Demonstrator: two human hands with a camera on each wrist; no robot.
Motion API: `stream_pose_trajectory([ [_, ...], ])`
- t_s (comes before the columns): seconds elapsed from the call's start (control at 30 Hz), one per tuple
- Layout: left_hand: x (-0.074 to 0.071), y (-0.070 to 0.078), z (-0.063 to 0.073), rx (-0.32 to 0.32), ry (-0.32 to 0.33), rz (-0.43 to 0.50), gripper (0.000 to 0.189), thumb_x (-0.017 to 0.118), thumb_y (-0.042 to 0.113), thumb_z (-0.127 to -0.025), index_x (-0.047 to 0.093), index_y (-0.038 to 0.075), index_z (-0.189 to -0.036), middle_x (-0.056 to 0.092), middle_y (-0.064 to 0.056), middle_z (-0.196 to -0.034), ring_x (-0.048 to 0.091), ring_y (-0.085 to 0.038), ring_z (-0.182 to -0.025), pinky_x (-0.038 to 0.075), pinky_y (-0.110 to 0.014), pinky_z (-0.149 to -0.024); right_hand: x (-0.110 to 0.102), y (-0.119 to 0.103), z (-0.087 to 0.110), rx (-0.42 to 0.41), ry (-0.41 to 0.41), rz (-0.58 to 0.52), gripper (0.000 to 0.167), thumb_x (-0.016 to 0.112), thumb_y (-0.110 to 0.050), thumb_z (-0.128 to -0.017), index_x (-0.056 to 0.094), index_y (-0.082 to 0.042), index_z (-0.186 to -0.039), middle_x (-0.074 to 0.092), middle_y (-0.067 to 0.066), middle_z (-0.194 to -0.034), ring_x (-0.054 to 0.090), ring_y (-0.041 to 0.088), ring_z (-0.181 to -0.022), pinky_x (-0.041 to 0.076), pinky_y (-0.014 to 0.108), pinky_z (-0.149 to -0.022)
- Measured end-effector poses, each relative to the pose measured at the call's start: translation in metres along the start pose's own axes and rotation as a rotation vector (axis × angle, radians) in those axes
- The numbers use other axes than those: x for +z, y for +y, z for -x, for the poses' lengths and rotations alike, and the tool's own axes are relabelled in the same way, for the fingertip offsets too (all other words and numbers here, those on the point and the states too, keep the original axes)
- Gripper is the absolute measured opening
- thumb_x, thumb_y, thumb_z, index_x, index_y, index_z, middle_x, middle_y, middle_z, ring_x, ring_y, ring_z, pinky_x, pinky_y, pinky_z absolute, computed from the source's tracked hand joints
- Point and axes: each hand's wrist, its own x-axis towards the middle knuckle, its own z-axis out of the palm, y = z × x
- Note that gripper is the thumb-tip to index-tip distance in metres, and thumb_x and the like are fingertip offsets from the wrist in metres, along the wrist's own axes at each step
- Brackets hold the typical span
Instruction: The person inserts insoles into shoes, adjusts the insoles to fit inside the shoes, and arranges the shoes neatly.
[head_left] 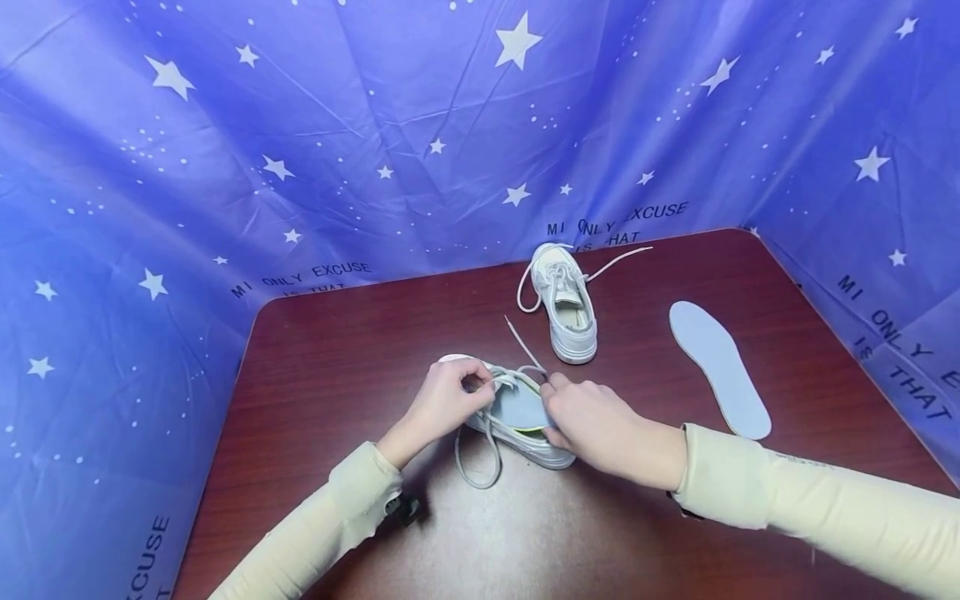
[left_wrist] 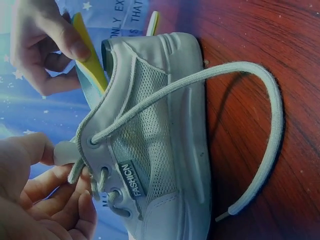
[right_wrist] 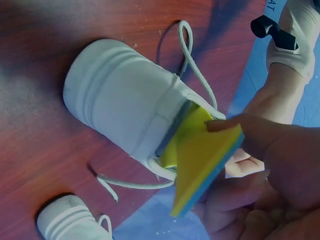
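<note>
Shoe (head_left: 525, 446): on desk (head_left: 337, 375), toe pointing far left
Insole (head_left: 517, 408): lengthwise, partly inside, heel end raised
Left grip (head_left: 450, 392): pinches tongue (left_wrist: 65, 152)
Right grip (head_left: 600, 425): pinches insole
Wrist views: yellow underside (right_wrist: 200, 160), mostly hidden from head

The left grip (head_left: 444, 398) and right grip (head_left: 600, 422) are bare. Behind them, pale cream is worn: a left sleeve (head_left: 300, 533) and a right sleeve (head_left: 862, 510), each ended by a broad cuff (head_left: 723, 477). Behind the left grip, a black fitting (right_wrist: 274, 32), rounded at one end, is mounted at the cuff. Behind the right grip, past the cuff, small dark marks (head_left: 802, 459) are borne by the sleeve.
</note>
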Motion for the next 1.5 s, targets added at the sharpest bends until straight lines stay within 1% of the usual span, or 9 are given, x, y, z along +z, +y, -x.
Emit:
stream_pose_trajectory([
  [0.27, 0.000, 0.001, -0.002, -0.022, -0.006, 0.005, 0.009, 0.069, 0.009, -0.083, 0.076, 0.014, -0.080, 0.067, 0.007, -0.075, 0.058, -0.003, -0.071, 0.049, -0.019, -0.067, 0.005, 0.003, 0.000, -0.018, 0.049, -0.025, 0.031, 0.084, -0.014, -0.081, 0.061, 0.001, -0.096, 0.053, 0.006, -0.083, 0.059, 0.027, -0.056, 0.052, 0.041, -0.048],
  [0.53, 0.000, 0.002, -0.002, -0.055, -0.017, 0.026, 0.008, 0.069, 0.009, -0.084, 0.076, 0.013, -0.081, 0.067, 0.007, -0.075, 0.059, -0.002, -0.070, 0.049, -0.020, -0.067, 0.013, 0.003, -0.005, -0.006, 0.046, -0.058, 0.028, 0.083, -0.013, -0.081, 0.061, 0.001, -0.094, 0.055, 0.008, -0.085, 0.060, 0.029, -0.057, 0.051, 0.040, -0.048],
  [0.7, 0.000, 0.002, -0.002, -0.068, -0.021, 0.040, 0.008, 0.070, 0.009, -0.084, 0.076, 0.013, -0.082, 0.068, 0.007, -0.075, 0.059, -0.002, -0.070, 0.050, -0.019, -0.067, 0.018, 0.003, -0.006, -0.008, 0.061, -0.080, 0.027, 0.082, -0.011, -0.081, 0.061, 0.001, -0.092, 0.055, 0.008, -0.085, 0.061, 0.029, -0.058, 0.052, 0.040, -0.049],
  [0.87, 0.000, 0.001, -0.003, -0.071, -0.030, 0.058, 0.007, 0.070, 0.009, -0.084, 0.077, 0.012, -0.083, 0.068, 0.006, -0.076, 0.060, -0.002, -0.070, 0.050, -0.019, -0.067, 0.021, 0.004, -0.008, -0.006, 0.061, -0.109, 0.025, 0.081, -0.010, -0.082, 0.060, 0.000, -0.093, 0.054, 0.007, -0.085, 0.060, 0.027, -0.057, 0.051, 0.038, -0.048],
  [0.93, 0.001, 0.000, -0.003, -0.062, -0.031, 0.068, 0.007, 0.070, 0.008, -0.084, 0.077, 0.012, -0.082, 0.068, 0.006, -0.076, 0.059, -0.002, -0.070, 0.050, -0.020, -0.066, 0.022, 0.004, -0.009, -0.006, 0.064, -0.117, 0.025, 0.081, -0.009, -0.082, 0.060, 0.000, -0.093, 0.053, 0.006, -0.085, 0.059, 0.026, -0.057, 0.050, 0.038, -0.048],
  [1.07, 0.002, 0.000, -0.004, -0.058, -0.038, 0.084, 0.008, 0.070, 0.007, -0.084, 0.077, 0.011, -0.082, 0.067, 0.006, -0.075, 0.058, -0.002, -0.069, 0.049, -0.019, -0.065, 0.025, 0.004, -0.011, -0.005, 0.070, -0.120, 0.026, 0.081, -0.009, -0.082, 0.060, 0.001, -0.094, 0.055, 0.008, -0.086, 0.061, 0.027, -0.059, 0.051, 0.038, -0.049],
  [1.23, 0.002, -0.001, -0.003, -0.065, -0.052, 0.091, 0.007, 0.071, 0.007, -0.084, 0.077, 0.009, -0.083, 0.067, 0.006, -0.075, 0.058, -0.002, -0.069, 0.048, -0.018, -0.065, 0.031, 0.003, -0.015, 0.018, 0.055, -0.132, 0.026, 0.079, -0.009, -0.082, 0.061, 0.002, -0.096, 0.057, 0.010, -0.089, 0.063, 0.030, -0.061, 0.053, 0.040, -0.050],
  [1.37, 0.001, -0.002, -0.003, -0.072, -0.057, 0.092, 0.007, 0.071, 0.008, -0.084, 0.077, 0.009, -0.084, 0.067, 0.006, -0.074, 0.058, -0.002, -0.069, 0.048, -0.018, -0.065, 0.033, 0.001, -0.018, 0.042, 0.037, -0.132, 0.026, 0.080, -0.011, -0.082, 0.060, 0.002, -0.094, 0.055, 0.010, -0.087, 0.064, 0.031, -0.062, 0.053, 0.042, -0.050],
  [1.5, 0.000, -0.002, -0.003, -0.088, -0.063, 0.102, 0.007, 0.070, 0.008, -0.085, 0.078, 0.009, -0.084, 0.068, 0.006, -0.074, 0.059, -0.002, -0.069, 0.048, -0.018, -0.065, 0.027, -0.001, -0.019, 0.090, -0.021, -0.123, 0.033, 0.084, -0.020, -0.083, 0.062, 0.002, -0.095, 0.055, 0.009, -0.084, 0.063, 0.029, -0.062, 0.054, 0.042, -0.052],
])
